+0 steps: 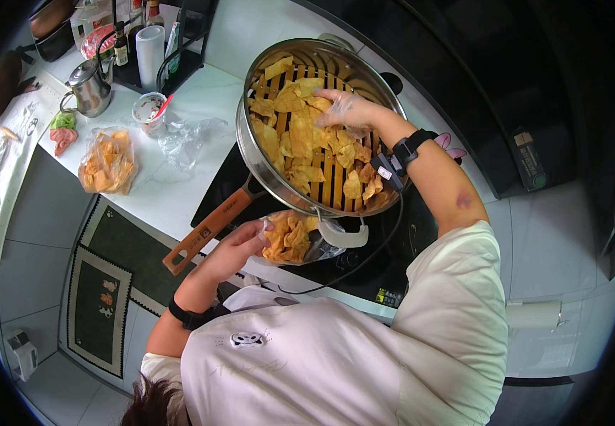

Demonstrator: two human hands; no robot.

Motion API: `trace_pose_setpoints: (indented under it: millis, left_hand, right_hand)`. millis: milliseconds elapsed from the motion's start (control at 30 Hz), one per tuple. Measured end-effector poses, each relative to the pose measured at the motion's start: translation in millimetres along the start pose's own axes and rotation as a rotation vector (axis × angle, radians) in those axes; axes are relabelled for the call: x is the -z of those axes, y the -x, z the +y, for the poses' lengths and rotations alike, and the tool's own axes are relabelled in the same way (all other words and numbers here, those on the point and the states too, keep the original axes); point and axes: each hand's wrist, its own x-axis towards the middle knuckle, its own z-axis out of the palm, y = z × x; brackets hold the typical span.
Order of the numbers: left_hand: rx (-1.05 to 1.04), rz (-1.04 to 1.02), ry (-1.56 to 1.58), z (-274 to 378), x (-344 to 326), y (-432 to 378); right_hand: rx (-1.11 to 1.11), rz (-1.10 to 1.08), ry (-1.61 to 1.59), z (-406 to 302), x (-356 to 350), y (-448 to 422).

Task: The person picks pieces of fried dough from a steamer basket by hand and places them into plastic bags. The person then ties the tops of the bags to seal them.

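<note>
A round metal steamer pot [241, 125] with a slatted wooden rack [334, 181] inside stands on a black cooktop [355, 266]. Flat, torn yellow-brown pieces of food [301, 133], perhaps tofu skin, lie spread and overlapping over the slats. My right hand [345, 112], in a clear plastic glove, reaches over the rack with fingers spread at the pieces; whether one is pinched is hidden. In front of the pot, my left hand [243, 245] grips the edge of a clear plastic bag [289, 239] holding more of these pieces.
A wooden pan handle [209, 231] juts out left of the pot. On the counter are a second filled bag [108, 162], a plastic cup [149, 112] with a red spoon, a crumpled bag [185, 141], a metal kettle [89, 88] and a bottle rack [179, 69]. A cable [387, 245] crosses the cooktop.
</note>
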Motion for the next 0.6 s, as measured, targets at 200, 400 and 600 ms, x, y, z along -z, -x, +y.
trace_pose_setpoints:
  millis: [200, 400, 600]
  left_hand:
    - [-0.007, -0.005, 0.013, -1, -3, 2]
    - [0.001, 0.019, 0.007, -4, -2, 3]
    - [0.065, 0.032, 0.071, 1, -4, 2]
  right_hand:
    - [0.068, 0.093, 0.058, 8, -1, 0]
    - [0.045, 0.235, -0.216, -10, 9, 42]
    - [0.120, 0.417, -0.731, -28, 8, 138]
